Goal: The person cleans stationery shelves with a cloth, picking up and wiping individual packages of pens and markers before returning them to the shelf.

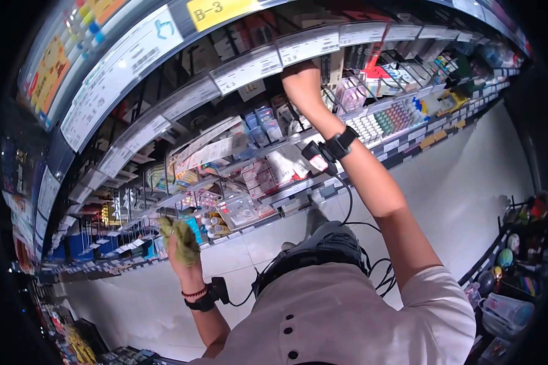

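Observation:
A crumpled olive-green cloth (184,240) is bunched in my left hand (176,258), which is closed around it at the lower left, in front of the lower shelves. My right hand (302,82) reaches into an upper shelf, just under a white price-label strip (309,47). Its fingers are hidden among the goods, so what they touch does not show. Pink packs (351,94) stand to the right of that wrist, and blue packs (263,125) sit lower to its left.
Tiered shelves curve around me, with a yellow B-3 sign (220,11) on top. Lower down are rows of small bottles (388,121) and red-and-white boxes (259,177). A black cable (351,204) hangs from my right wrist. More goods (508,313) stand behind me at right.

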The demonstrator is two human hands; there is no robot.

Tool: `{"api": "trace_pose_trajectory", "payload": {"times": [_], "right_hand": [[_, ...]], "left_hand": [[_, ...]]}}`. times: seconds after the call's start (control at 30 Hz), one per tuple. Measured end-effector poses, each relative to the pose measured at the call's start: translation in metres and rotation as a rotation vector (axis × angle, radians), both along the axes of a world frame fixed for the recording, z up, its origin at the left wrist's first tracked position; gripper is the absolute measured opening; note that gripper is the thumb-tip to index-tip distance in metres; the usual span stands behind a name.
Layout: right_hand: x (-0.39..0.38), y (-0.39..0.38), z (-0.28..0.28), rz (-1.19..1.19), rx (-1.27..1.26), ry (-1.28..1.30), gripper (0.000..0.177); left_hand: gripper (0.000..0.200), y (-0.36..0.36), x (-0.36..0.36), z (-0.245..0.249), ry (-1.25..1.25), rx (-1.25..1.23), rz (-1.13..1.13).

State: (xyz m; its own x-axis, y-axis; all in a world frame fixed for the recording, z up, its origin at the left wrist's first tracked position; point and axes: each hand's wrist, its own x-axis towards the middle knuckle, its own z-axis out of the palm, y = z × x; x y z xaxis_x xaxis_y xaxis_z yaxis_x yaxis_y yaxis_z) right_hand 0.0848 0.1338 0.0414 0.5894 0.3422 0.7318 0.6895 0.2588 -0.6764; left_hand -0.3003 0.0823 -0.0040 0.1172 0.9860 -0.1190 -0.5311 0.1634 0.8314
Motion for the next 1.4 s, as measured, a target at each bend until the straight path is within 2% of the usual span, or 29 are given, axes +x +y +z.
{"api": "trace_pose_trajectory", "payload": {"times": [0.03,0.07,0.13,0.23,0.43,0.7,0.8,0.97,1.3,1.4], "right_hand": [[0.019,0.024,-0.016,0.046,-0.081,-0.09,0.026],[0.029,0.043,-0.022,-0.006,-0.173,-0.19,0.028],[0.04,0.069,-0.024,-0.096,-0.357,-0.388,0.033],[0.048,0.092,-0.029,-0.169,-0.511,-0.503,0.033],[0.055,0.112,-0.031,-0.218,-0.618,-0.523,0.033],[0.057,0.124,-0.028,-0.258,-0.672,-0.523,0.033],[0.059,0.128,-0.027,-0.267,-0.684,-0.523,0.033],[0.069,0.132,-0.024,-0.28,-0.708,-0.524,0.033],[0.073,0.128,-0.027,-0.286,-0.755,-0.517,0.034],[0.077,0.129,-0.026,-0.291,-0.758,-0.513,0.034]], "left_hand": [[0.034,0.009,-0.036,-0.025,0.001,-0.038,-0.018],[0.025,0.007,-0.047,-0.026,-0.034,-0.08,0.035],[0.024,-0.003,-0.061,-0.02,-0.121,-0.044,-0.084],[0.027,-0.012,-0.067,-0.023,-0.144,-0.13,0.156],[0.033,-0.035,-0.038,-0.002,-0.106,-0.191,0.349],[0.028,-0.056,-0.068,-0.024,-0.109,-0.131,0.28],[0.029,-0.057,-0.06,-0.018,-0.12,-0.224,0.427],[0.029,-0.053,-0.064,-0.02,-0.158,-0.29,0.462],[0.03,-0.067,-0.079,-0.026,-0.182,-0.182,0.391],[0.031,-0.074,-0.084,-0.028,-0.219,-0.246,0.481]]}}
